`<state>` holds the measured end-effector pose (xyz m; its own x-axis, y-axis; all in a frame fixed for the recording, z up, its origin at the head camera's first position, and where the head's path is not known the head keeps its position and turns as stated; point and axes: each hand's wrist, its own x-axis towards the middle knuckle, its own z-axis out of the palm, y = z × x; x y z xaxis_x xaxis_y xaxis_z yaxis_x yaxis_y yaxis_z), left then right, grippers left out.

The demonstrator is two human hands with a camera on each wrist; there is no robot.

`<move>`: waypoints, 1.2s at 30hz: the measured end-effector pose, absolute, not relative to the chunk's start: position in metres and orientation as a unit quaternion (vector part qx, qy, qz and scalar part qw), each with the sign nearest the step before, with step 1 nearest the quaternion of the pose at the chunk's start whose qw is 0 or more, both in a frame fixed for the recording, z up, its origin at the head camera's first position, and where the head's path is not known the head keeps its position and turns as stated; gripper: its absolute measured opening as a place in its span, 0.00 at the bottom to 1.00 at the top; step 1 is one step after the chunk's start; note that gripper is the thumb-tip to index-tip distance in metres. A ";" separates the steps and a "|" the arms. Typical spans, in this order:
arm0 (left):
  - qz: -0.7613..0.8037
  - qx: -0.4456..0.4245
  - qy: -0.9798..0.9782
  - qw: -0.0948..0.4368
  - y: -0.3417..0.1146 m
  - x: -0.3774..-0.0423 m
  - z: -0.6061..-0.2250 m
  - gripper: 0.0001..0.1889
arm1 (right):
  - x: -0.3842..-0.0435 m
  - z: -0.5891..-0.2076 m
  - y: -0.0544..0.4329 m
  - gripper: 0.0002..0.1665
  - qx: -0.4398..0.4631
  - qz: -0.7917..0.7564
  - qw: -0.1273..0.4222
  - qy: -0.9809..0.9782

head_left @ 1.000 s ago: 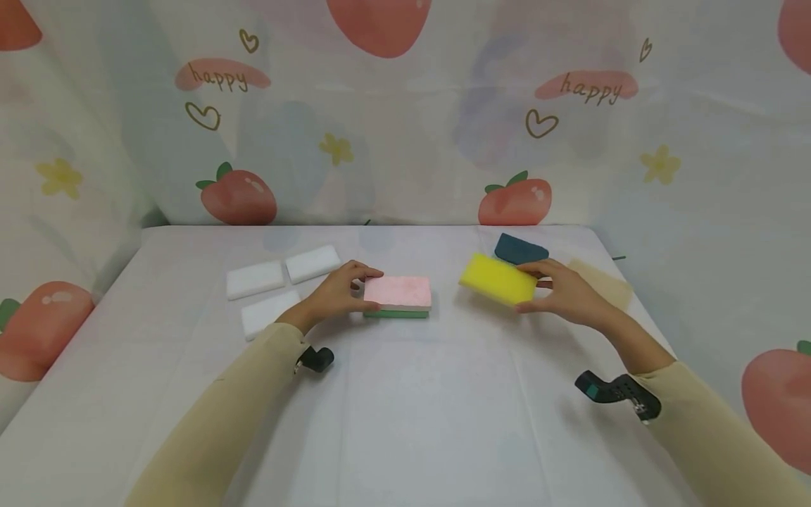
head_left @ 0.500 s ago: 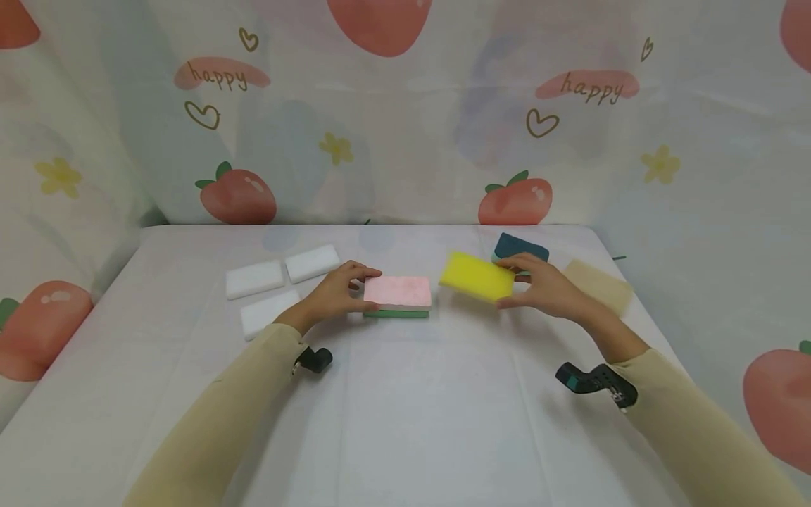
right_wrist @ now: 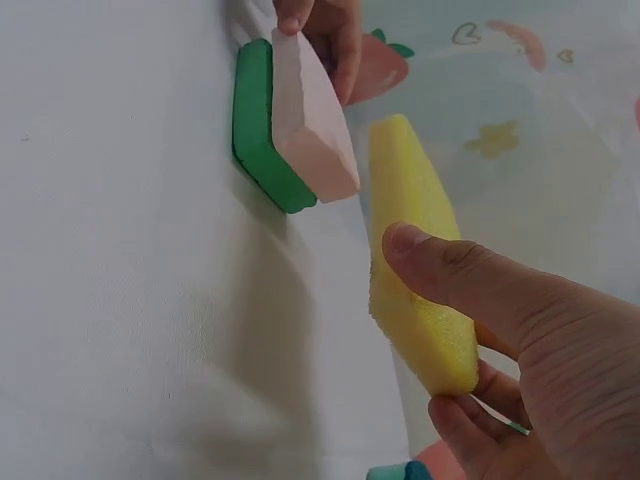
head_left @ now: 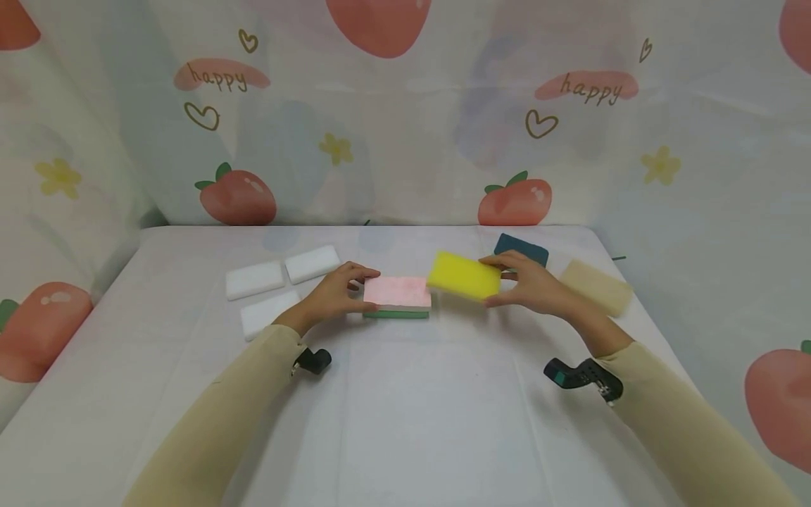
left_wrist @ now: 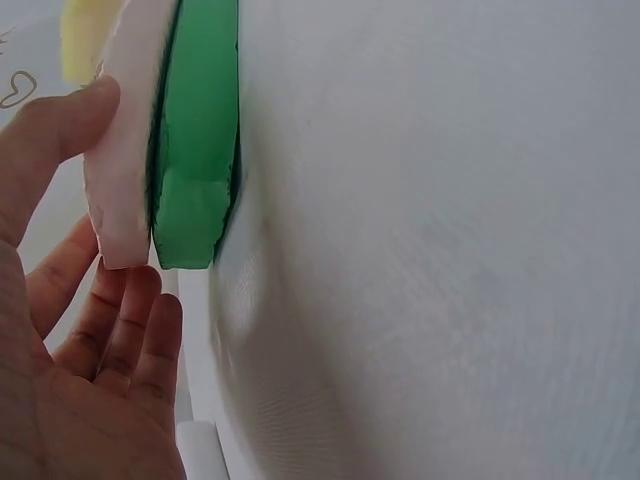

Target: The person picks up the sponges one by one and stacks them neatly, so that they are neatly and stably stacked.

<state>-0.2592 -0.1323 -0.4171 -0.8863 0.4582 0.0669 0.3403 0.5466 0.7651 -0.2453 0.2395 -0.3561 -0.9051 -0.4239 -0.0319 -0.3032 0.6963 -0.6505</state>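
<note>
A pink sponge [head_left: 398, 291] lies flat on a green sponge [head_left: 395, 315] in the middle of the table. My left hand [head_left: 334, 292] pinches the pink sponge at its left end, thumb on the near side and fingers on the far side. In the left wrist view the green sponge [left_wrist: 195, 140] sits beneath it, apart from the fingers. My right hand [head_left: 529, 284] holds a yellow sponge [head_left: 464, 275] by its right end, raised and tilted. Its left corner is close to the pink sponge's right end; in the right wrist view a gap separates yellow sponge [right_wrist: 420, 240] and pink sponge [right_wrist: 315, 130].
Several other pieces lie on the white-covered table [head_left: 418, 422]. Three white sponges [head_left: 255, 279] are at the left. A dark blue sponge [head_left: 522, 248] lies behind my right hand, and a beige sponge [head_left: 598, 286] is near the right edge. A patterned cloth [head_left: 405, 113] hangs behind.
My right hand has moved left with the yellow sponge, bringing it close to the pink one. My left hand and the two stacked sponges have stayed almost still.
</note>
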 end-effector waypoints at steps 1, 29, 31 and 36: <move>0.419 0.227 0.876 0.071 -0.132 -0.259 -0.417 0.35 | -0.246 -0.356 0.238 0.46 -0.200 -0.337 0.089 0.916; 0.419 0.210 0.879 0.086 -0.142 -0.258 -0.417 0.35 | -0.256 -0.356 0.202 0.46 -0.229 -0.336 0.092 0.909; 0.418 0.211 0.879 0.086 -0.143 -0.258 -0.417 0.35 | -0.256 -0.355 0.200 0.45 -0.232 -0.339 0.094 0.907; 0.423 0.210 0.877 0.088 -0.145 -0.257 -0.415 0.35 | -0.257 -0.353 0.192 0.46 -0.240 -0.340 0.099 0.904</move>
<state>-0.2571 -0.1451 -0.4153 -0.8959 0.4436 0.0228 0.2943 0.5544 0.7785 -0.2570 0.1919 -0.3525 -0.8650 -0.5015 -0.0152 -0.3670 0.6531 -0.6624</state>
